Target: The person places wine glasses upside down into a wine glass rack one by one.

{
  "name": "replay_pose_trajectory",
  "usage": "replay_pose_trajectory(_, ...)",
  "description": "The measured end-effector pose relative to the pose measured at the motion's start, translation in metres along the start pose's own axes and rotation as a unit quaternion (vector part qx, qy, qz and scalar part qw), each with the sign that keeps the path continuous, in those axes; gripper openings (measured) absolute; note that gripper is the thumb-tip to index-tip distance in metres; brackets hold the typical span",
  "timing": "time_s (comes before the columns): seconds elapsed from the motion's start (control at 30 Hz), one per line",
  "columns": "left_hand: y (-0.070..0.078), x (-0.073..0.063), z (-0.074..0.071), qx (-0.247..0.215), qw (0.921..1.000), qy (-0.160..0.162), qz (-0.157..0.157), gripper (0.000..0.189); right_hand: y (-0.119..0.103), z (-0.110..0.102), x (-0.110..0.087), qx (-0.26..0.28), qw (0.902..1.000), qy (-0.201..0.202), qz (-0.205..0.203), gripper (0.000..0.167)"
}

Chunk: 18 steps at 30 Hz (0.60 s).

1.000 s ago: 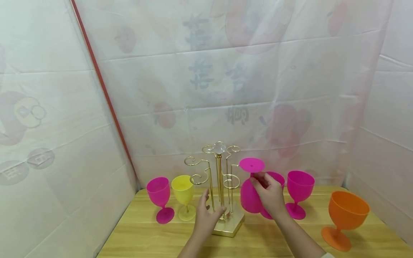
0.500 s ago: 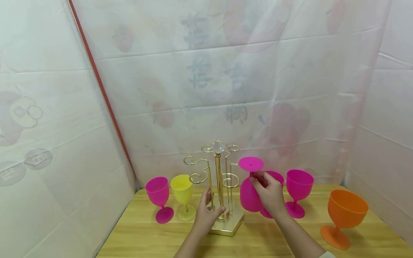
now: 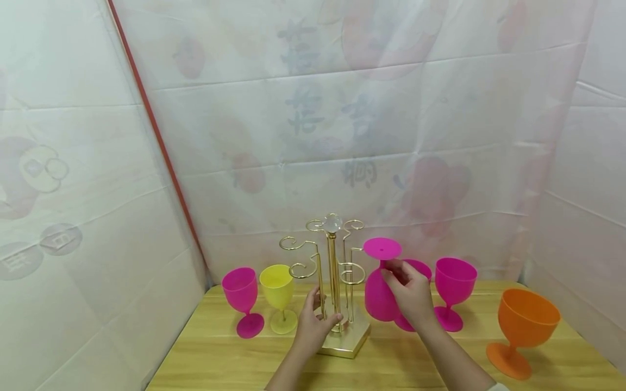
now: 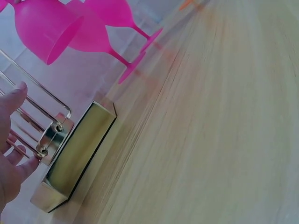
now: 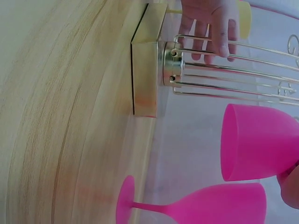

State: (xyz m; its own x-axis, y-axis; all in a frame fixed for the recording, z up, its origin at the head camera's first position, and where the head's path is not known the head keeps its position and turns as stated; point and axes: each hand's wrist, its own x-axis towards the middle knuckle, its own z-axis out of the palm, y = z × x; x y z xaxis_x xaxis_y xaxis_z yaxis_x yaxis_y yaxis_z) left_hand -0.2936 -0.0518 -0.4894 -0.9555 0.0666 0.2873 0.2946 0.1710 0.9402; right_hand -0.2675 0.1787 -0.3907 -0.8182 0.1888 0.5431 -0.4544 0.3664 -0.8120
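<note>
Beside the rack on your surface, a yellow cup and a pink cup stand at nine o'clock, an orange cup toward four. At three, your right hand pinches an upside-down cup by its stem, mouth at six — partly blocking a standing cup. Your left hand loosely grips the rods, thumb in front.

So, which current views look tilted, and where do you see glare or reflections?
Head: level, evenly lit, glints on the clear ball atop the rack. Left wrist: tilted, slightly soft, faint pink reflections on the tabletop by the standing pink goblets. Right wrist: turned sideways, shine on the gold base.
</note>
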Motion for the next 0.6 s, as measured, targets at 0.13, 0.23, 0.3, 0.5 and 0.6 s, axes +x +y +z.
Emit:
replay_pose_trajectory(0.13,0.0,0.0,0.001,0.0,1.0,0.004,0.0,0.09,0.006,-0.002,0.001,-0.005,1.0,-0.001,0.0,0.029)
replay_pose_trajectory(0.23,-0.001,0.001,0.002,0.002,0.9999,0.01,0.001,0.089,0.006,-0.004,0.001,-0.009,1.0,0.0,-0.005,0.03)
replay_pose_trajectory(0.3,-0.001,0.001,0.003,0.001,0.9999,0.014,0.003,0.089,0.006,-0.005,0.001,-0.011,0.9999,0.001,-0.009,0.03)
replay_pose_trajectory(0.5,-0.001,-0.001,0.005,0.003,0.9998,0.022,-0.002,0.093,0.009,-0.008,0.0,-0.014,0.9997,0.002,-0.019,0.031)
replay_pose_trajectory(0.6,-0.001,-0.002,0.006,0.009,0.9995,0.029,-0.007,0.093,0.009,-0.011,-0.002,-0.015,0.9996,0.004,-0.021,0.034)
